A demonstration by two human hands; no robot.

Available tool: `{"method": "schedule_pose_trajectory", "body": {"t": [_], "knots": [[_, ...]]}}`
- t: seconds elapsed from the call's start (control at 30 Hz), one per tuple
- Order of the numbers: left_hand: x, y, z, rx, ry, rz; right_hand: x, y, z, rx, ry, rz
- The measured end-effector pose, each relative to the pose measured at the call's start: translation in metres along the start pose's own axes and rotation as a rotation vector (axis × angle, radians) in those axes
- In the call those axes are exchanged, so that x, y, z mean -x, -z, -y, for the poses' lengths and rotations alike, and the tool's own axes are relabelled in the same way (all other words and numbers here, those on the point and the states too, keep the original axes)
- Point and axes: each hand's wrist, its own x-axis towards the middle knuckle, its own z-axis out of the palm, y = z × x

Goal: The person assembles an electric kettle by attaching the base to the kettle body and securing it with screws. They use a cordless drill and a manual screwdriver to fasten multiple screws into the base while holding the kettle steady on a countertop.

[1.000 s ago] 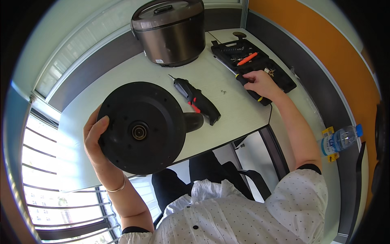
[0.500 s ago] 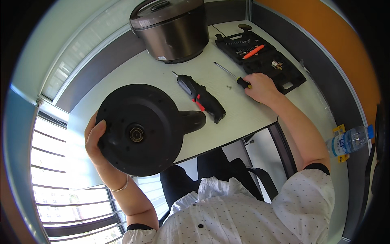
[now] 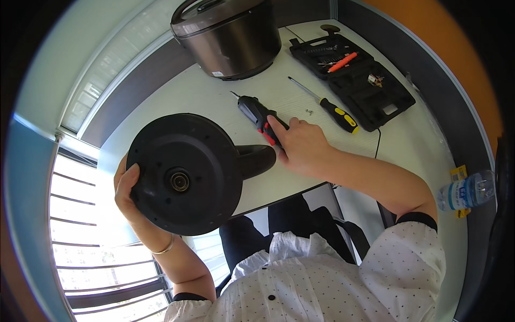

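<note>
Bright window (image 3: 75, 222), orange partition (image 3: 448, 53)

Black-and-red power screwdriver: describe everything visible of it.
The power screwdriver has a dark, plastic-looking body, red parts near its middle and a thin, metal-looking bit at the front. It lies on the pale table, slanted, bit pointing away from the person and somewhat left. The right hand reaches over its grip, hiding the rear end, and appears to touch the body. Whether it is running cannot be told.

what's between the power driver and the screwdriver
In the head view, small metal bits and part of the right hand lie between the power driver and the screwdriver.
</note>
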Motion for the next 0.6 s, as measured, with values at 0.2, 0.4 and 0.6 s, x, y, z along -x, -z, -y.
{"method": "schedule_pose_trajectory", "body": {"t": [0.2, 0.4, 0.6], "knots": [[-0.003, 0.004, 0.001, 0.123, 0.062, 0.058, -0.017, 0.012, -0.025, -0.380, -0.060, -0.109], [-0.001, -0.005, -0.002, 0.096, 0.075, -0.033, -0.018, 0.028, -0.053, -0.708, -0.006, -0.274], [-0.004, -0.001, -0.004, 0.099, 0.119, 0.012, -0.025, 0.013, -0.060, -0.651, -0.006, -0.176]]}}
